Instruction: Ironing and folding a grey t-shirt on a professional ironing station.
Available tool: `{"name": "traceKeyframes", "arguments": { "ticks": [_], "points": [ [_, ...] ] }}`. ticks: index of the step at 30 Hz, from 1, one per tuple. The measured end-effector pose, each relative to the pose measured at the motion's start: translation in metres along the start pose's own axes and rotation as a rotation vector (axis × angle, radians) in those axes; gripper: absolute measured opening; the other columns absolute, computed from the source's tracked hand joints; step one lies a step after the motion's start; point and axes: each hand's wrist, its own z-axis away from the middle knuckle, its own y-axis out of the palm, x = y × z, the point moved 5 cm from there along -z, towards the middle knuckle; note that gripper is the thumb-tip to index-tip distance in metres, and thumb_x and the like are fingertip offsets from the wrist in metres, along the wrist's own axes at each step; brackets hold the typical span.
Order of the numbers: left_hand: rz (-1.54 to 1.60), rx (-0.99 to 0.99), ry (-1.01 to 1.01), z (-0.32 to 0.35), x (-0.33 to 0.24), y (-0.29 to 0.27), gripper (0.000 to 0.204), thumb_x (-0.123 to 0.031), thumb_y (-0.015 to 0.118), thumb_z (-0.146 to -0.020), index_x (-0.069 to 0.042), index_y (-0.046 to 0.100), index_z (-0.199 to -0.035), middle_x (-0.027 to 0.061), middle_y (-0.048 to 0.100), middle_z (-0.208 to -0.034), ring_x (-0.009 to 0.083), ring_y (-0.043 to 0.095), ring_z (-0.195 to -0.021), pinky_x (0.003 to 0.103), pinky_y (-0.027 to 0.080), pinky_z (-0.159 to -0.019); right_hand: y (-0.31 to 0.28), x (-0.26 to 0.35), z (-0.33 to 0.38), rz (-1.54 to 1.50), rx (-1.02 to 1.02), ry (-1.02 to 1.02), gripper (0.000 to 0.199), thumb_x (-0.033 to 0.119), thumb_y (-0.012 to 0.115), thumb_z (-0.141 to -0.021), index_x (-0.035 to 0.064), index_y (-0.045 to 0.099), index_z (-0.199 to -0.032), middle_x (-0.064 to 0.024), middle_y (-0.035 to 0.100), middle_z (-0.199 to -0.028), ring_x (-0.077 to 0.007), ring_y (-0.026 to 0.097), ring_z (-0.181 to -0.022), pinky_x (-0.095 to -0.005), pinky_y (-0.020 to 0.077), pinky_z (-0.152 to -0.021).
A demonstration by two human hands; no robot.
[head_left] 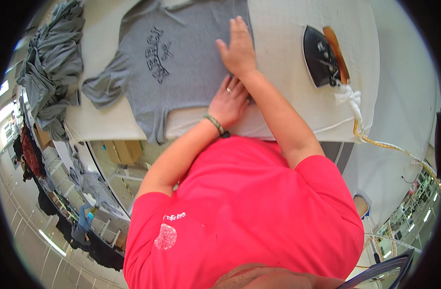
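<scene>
While both hands press flat, one grey T-shirt [182, 62] lies front-up on the white padded table [288, 38], its long axis running from the hem near the person to the collar at the far edge. Left hand [228, 102] and right hand [238, 48]: fingers spread, clamped on nothing. Dark print sits left of the fingers. One iron [324, 57] rests right; one grey garment heap [54, 62] far left.

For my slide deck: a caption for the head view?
Both hands flat on a grey T-shirt beside an iron.
</scene>
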Motion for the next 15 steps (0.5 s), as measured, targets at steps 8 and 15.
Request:
{"name": "traceKeyframes", "arguments": {
  "ticks": [8,15],
  "points": [
    [0.162,-0.249,0.109,-0.075,0.146,-0.125,0.05,-0.012,0.073,-0.088,-0.005,0.058,-0.136,0.0177,0.059,-0.141,0.0413,0.054,-0.136,0.048,0.051,-0.108,0.004,-0.092,-0.113,-0.053,-0.139,0.514,0.043,0.029,0.075,-0.098,-0.0006,0.066,-0.127,-0.0166,0.066,-0.123,-0.0266,0.069,-0.104,-0.0388,0.0571,-0.091],
    [-0.103,0.183,-0.029,-0.177,0.33,-0.194,0.017,-0.019,0.062,-0.1,-0.006,0.071,-0.108,0.011,0.072,-0.11,0.0373,0.067,-0.1,0.048,0.054,-0.088,0.016,-0.09,-0.167,-0.084,0.223,0.52,0.025,0.022,0.075,-0.098,0.0035,0.074,-0.114,-0.0108,0.068,-0.109,-0.0154,0.07,-0.081,-0.0289,0.0595,-0.069]
  ]
}}
